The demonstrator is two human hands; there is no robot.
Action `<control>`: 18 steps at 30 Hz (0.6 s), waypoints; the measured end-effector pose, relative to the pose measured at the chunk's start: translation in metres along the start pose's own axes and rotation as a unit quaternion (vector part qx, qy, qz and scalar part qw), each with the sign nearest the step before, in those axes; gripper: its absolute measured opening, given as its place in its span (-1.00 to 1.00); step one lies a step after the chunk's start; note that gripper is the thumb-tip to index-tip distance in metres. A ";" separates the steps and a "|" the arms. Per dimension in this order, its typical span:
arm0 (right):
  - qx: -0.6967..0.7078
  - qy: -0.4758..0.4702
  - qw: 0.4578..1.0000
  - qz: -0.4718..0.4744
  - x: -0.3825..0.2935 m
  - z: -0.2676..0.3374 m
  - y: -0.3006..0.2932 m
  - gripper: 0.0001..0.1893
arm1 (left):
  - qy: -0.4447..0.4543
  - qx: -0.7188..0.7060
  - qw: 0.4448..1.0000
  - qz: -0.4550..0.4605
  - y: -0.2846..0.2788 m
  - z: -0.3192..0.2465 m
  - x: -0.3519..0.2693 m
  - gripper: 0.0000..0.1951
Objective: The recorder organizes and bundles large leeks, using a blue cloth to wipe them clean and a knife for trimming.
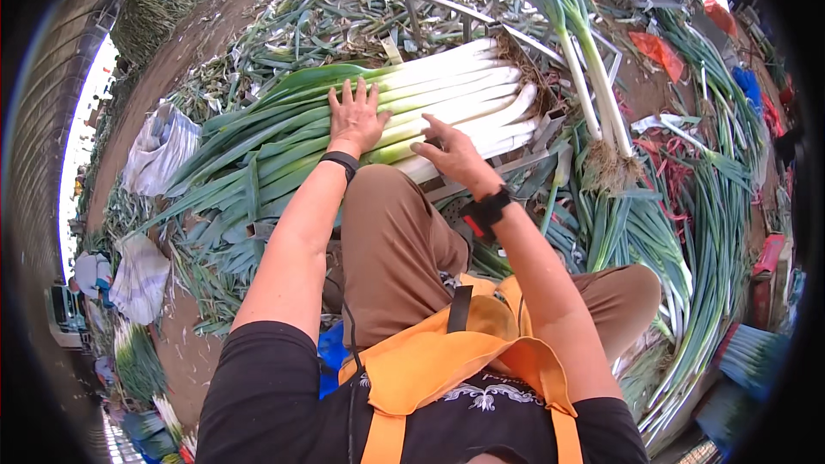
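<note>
A layer of large leeks or Welsh onions (451, 93) lies side by side on a low metal frame (445, 190) before me. Their white shanks and brown roots point right, and the green leaves fan out to the left. My left hand (356, 117) rests flat with fingers spread, where the white turns to green. To its right, my right hand (453, 151) is held over the shanks near my knee, fingers loosely bent and apart; nothing shows in its grasp. A few separate stalks with hairy roots (609, 164) stand or lean at the right of the frame.
Metal bars (451, 3) rise behind the layer. Cut leaves (309, 26) cover the ground beyond. On the right lies a long heap of untrimmed stalks (715, 258), with red ties (670, 174) beside it. White woven sacks (161, 148) sit at the left.
</note>
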State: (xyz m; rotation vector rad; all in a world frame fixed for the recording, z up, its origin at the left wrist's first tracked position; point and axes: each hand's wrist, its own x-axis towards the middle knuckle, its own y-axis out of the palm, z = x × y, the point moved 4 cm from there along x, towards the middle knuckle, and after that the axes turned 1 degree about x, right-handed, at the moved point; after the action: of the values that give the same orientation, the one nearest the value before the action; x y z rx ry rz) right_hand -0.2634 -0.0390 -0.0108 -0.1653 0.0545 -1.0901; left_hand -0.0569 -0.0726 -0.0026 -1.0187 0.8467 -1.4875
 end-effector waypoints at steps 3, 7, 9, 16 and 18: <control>-0.030 0.010 0.998 -0.047 0.004 -0.010 -0.003 -0.62 | 0.004 -0.038 0.999 0.007 -0.006 -0.010 0.011 -0.36; -0.024 0.014 0.998 -0.060 0.001 -0.009 0.008 -0.66 | -0.010 -0.076 0.994 0.080 -0.010 0.004 0.005 -0.34; -0.057 0.026 0.997 -0.054 0.006 -0.005 0.030 -0.63 | -0.050 -0.126 0.989 0.061 -0.002 0.034 -0.012 -0.35; 0.029 0.029 0.992 -0.115 0.022 -0.047 -0.001 -0.53 | -0.116 -0.158 0.976 -0.095 -0.087 0.114 -0.094 -0.59; 0.092 0.021 0.992 -0.084 0.019 -0.042 0.008 -0.53 | -0.191 -0.151 0.964 -0.107 -0.087 0.154 -0.138 -0.65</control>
State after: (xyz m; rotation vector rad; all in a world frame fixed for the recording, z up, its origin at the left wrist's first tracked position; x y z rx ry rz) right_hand -0.2528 -0.0567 -0.0527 0.0197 -0.0219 -1.2606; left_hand 0.0583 0.0805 0.1139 -1.6085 0.7109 -1.2962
